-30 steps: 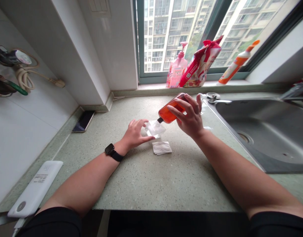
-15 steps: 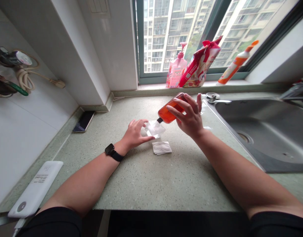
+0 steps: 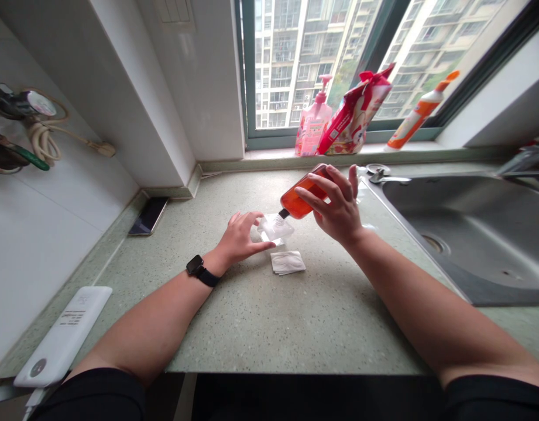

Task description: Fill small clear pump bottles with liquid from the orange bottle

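Observation:
My right hand (image 3: 337,204) grips a bottle of orange-red liquid (image 3: 299,196), tilted with its black neck pointing down and left. That neck meets the ribbed mouth of a small clear plastic bottle (image 3: 273,231) on the counter. Curved around the clear bottle's left side is my left hand (image 3: 243,237), thumb at its near edge and fingers at its far edge. Whether any liquid flows between the two cannot be made out. Just in front of the clear bottle lies a folded white tissue (image 3: 288,262).
A steel sink (image 3: 453,234) is set in the speckled counter (image 3: 269,327) at right. A phone (image 3: 148,216) and a white power bank (image 3: 65,336) lie at left. On the windowsill stand a pink pump bottle (image 3: 313,128), a red-and-white bag (image 3: 357,114) and an orange-and-white bottle (image 3: 416,120).

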